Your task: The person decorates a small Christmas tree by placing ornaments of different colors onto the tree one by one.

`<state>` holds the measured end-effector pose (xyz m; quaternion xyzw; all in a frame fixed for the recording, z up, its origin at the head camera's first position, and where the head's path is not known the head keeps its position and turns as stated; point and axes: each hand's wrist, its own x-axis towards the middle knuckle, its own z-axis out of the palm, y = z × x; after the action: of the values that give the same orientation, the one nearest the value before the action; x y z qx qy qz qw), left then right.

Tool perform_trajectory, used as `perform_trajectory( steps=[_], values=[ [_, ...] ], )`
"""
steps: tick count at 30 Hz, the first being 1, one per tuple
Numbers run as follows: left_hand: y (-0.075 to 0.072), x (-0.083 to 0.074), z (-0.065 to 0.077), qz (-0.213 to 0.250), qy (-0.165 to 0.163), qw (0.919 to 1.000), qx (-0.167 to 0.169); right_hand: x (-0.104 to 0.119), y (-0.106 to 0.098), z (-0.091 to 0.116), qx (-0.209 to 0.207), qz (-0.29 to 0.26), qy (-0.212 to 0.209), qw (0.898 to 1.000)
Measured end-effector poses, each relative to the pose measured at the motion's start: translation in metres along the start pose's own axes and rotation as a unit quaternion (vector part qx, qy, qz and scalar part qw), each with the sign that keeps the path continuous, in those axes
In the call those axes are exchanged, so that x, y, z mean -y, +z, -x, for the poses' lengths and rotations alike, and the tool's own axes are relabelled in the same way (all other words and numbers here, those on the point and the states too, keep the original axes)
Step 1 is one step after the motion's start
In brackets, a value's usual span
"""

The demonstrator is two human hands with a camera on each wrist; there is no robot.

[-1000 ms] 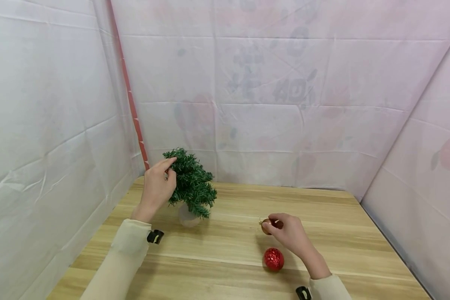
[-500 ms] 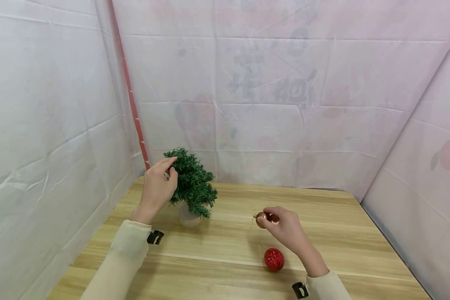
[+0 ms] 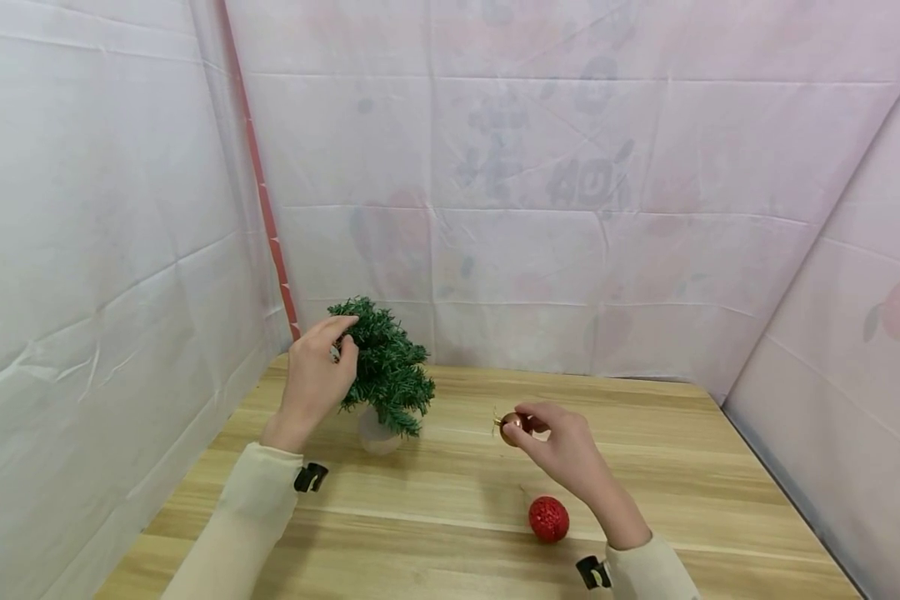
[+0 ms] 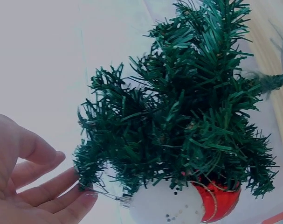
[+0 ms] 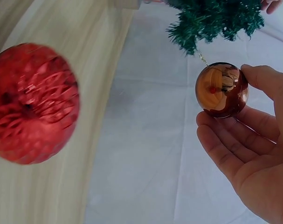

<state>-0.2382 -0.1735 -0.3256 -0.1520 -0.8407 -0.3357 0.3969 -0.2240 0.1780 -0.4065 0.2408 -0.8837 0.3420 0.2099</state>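
The right wrist view crops the red ball (image 5: 36,105) at left and the tree (image 5: 211,18) at top.

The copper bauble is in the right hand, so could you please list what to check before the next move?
1. Right hand gripping copper bauble: ok, thumb and fingers pinch it.
2. Gold cord clear of fingers: ok.
3. Tree base on table: ok.
4. Left hand clear of tree: not ok, fingers at a branch tip.
5. White ornament securely hung: cannot tell.
6. Red bauble clear of right hand: ok.
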Motion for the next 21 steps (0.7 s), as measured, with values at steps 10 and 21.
perform_trajectory(
  steps=[10, 21],
  values=[
    [-0.002, -0.013, 0.003, -0.02, 0.031, 0.9993, 0.008, 0.022, -0.002, -0.011, -0.011, -0.003, -0.037, 0.999],
    [0.003, -0.034, 0.01, 0.009, 0.062, 0.9975, 0.034, 0.038, -0.001, -0.018, -0.011, -0.006, -0.063, 0.998]
  ],
)
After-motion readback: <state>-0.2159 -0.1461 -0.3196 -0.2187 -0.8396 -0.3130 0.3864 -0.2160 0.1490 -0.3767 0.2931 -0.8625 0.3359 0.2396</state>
